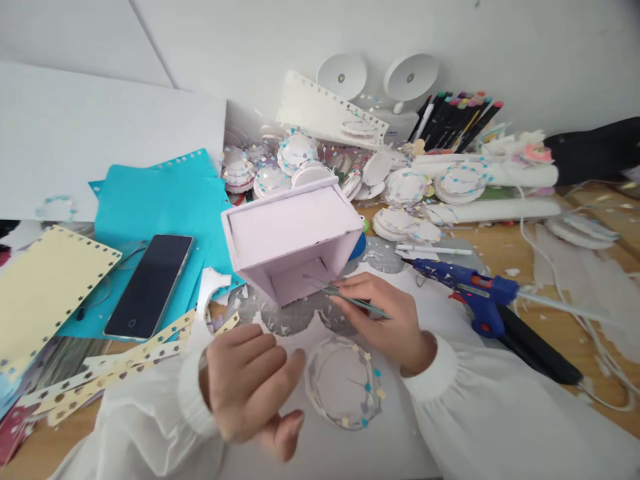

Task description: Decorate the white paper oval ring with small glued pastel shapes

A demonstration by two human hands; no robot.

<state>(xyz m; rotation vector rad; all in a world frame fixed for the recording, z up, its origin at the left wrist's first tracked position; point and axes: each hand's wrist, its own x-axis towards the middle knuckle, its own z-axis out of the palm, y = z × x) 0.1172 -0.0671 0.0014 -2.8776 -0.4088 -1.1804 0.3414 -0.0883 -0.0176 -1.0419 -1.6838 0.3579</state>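
Note:
My right hand [380,317] is closed around a pair of grey-green tweezers [364,305], whose tips reach into the opening of a pale lilac foam-board box [295,230]. The box lies tilted with its hollow side facing me. My left hand [255,387] hovers to the left of a round wreath [345,383] and is slightly smeared by motion. Its index finger and thumb stand apart, the other fingers are bent, and nothing shows in it. Small blue, cream and lilac paper flowers dot the wreath, which rests on a white sheet [390,440].
A blue glue gun [465,283] lies at right, its cord trailing. Left are a phone [150,287], turquoise paper [130,193], punched cream paper [45,300] and strips. Behind the box sit several decorated discs [297,153], a twin-headed lamp [343,77] and markers [450,123].

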